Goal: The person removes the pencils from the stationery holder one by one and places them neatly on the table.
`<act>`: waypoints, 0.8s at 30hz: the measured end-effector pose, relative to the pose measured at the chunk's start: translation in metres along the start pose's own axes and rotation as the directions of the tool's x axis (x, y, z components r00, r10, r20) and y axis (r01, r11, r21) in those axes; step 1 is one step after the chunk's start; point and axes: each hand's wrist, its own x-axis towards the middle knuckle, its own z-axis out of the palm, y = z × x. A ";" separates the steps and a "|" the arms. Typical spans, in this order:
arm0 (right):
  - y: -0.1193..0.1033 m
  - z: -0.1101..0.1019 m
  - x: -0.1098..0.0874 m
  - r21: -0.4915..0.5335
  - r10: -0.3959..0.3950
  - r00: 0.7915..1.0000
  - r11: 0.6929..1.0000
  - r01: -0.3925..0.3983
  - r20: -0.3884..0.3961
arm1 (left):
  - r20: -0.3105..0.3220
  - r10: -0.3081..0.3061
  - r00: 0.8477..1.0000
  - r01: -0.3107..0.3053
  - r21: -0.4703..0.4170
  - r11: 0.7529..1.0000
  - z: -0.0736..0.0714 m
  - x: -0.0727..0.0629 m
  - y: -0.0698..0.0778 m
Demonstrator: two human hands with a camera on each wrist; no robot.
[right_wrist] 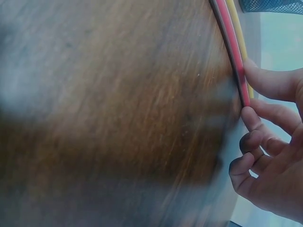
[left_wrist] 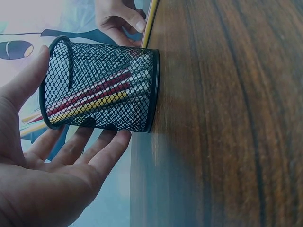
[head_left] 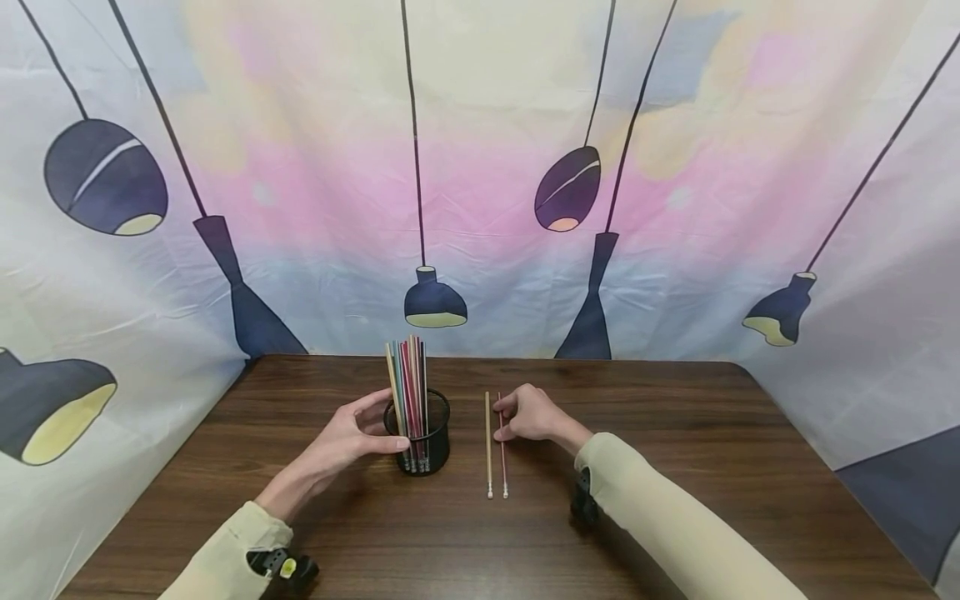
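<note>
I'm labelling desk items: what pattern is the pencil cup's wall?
The pencil cup is black diamond mesh, clearest in the left wrist view.

Cream sleeves (head_left: 667, 517) are worn with black wrist cameras (head_left: 583, 502).

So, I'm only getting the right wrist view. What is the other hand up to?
Observer: The left hand holds the black mesh cup.
Operator: Is there anything in that cup?
Observer: Yes, a bunch of coloured pencils, sticking up above its rim.
Operator: And the two by the right hand, which way round are they?
Observer: The yellow pencil and red pencil both have their eraser ends nearest the camera in the head view.
</note>
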 end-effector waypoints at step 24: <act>0.002 -0.005 0.001 -0.022 -0.031 1.000 0.999 0.031 -0.003 | 0.001 0.001 1.000 -0.001 0.006 1.000 0.000 0.000 0.001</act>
